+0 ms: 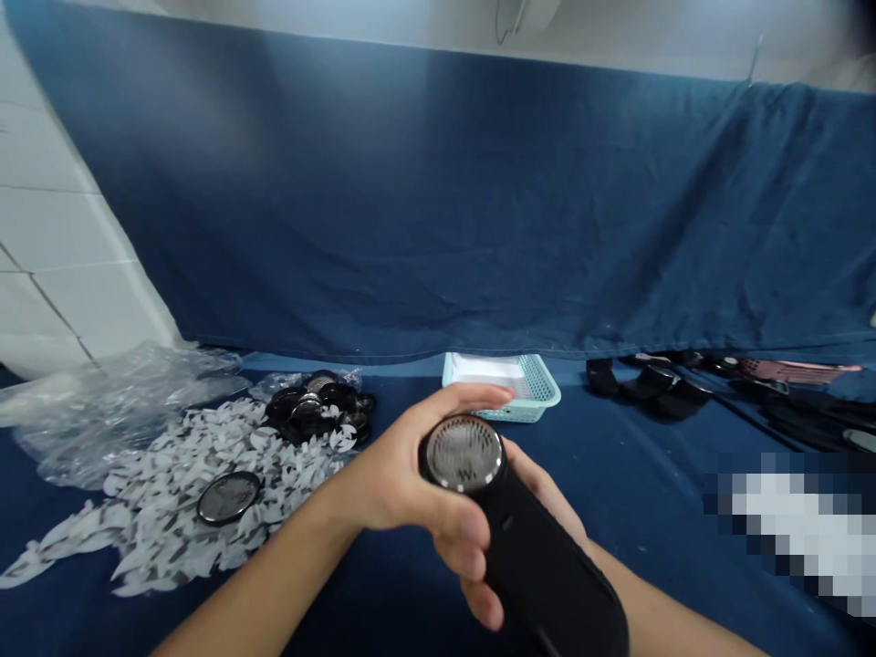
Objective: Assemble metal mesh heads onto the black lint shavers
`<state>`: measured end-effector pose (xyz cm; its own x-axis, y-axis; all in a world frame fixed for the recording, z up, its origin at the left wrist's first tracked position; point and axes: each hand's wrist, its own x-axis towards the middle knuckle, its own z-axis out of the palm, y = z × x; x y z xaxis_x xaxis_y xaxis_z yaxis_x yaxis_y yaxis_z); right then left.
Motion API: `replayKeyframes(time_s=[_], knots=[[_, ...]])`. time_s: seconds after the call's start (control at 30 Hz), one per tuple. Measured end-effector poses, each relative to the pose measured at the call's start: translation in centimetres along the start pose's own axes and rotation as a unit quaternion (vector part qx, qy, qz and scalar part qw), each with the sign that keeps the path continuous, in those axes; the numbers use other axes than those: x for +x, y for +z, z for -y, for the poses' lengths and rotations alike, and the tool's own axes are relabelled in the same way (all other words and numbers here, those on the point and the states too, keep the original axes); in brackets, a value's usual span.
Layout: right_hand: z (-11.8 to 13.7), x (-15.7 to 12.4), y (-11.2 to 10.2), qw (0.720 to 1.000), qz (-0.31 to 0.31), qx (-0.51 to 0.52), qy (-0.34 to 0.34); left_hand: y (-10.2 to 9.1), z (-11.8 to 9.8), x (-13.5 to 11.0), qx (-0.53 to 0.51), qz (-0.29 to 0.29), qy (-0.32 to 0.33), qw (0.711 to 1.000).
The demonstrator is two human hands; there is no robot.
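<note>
A black hand-held device (540,557) with a round metal mesh head (464,453) is gripped in both hands above the blue table. My left hand (403,474) curls around the round head, thumb on its near side and index finger arched over the far rim. Beneath the black body sits my right hand (547,497), its fingers wrapped around it and mostly hidden. A loose round mesh cap (228,497) lies on white paper scraps (171,511) to the left.
A pile of black round caps (318,406) sits beside a crumpled clear plastic bag (102,401). A small light-blue basket (510,385) stands at the back centre. Black parts (650,379) line the back right. A blue cloth (438,201) hangs behind.
</note>
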<state>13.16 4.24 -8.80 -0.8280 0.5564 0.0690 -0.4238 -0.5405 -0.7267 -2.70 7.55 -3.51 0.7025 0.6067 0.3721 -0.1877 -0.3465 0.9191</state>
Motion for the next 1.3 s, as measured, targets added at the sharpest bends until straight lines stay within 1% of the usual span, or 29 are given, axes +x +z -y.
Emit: replayKeyframes(time_s=[0.07,0.13,0.2,0.3,0.5,0.7,0.83,0.97,1.03,1.2,1.3], knots=[[-0.4,0.1,0.2,0.996,0.008,0.084,0.006,-0.6,0.8,0.1,-0.045,-0.044,-0.032,0.998],[-0.8,0.2,0.5,0.987,-0.016,0.157,-0.030,-0.9,1.6,0.3,-0.085,-0.066,-0.046,0.993],[-1.2,0.3,0.8,0.979,-0.051,0.183,-0.079,-1.0,2.3,0.5,-0.115,-0.074,-0.057,0.989],[-1.2,0.2,1.1,0.976,-0.066,0.184,-0.097,-0.8,2.8,0.6,-0.141,-0.091,-0.071,0.983],[-0.6,-0.3,1.8,0.976,-0.025,0.192,-0.095,-0.4,2.4,0.6,-0.179,-0.133,-0.086,0.971],[-0.7,-0.5,2.6,0.980,-0.039,0.164,-0.104,-0.2,2.1,0.3,-0.196,-0.128,-0.087,0.968],[-0.6,-0.4,3.3,0.983,-0.069,0.110,-0.126,-0.1,2.1,0.2,-0.189,-0.129,-0.081,0.970],[-0.5,-0.4,3.7,0.981,-0.086,0.096,-0.142,0.1,1.8,0.3,-0.158,-0.124,-0.065,0.977],[-0.6,-0.5,3.7,0.980,-0.096,0.092,-0.147,0.2,1.6,0.5,-0.131,-0.133,-0.053,0.981],[-0.9,-0.4,3.0,0.979,-0.117,0.077,-0.149,0.5,1.5,0.3,-0.045,-0.182,0.000,0.982],[-0.4,-0.5,2.4,0.981,-0.104,0.088,-0.135,0.4,1.2,-0.2,0.006,-0.179,0.055,0.982]])
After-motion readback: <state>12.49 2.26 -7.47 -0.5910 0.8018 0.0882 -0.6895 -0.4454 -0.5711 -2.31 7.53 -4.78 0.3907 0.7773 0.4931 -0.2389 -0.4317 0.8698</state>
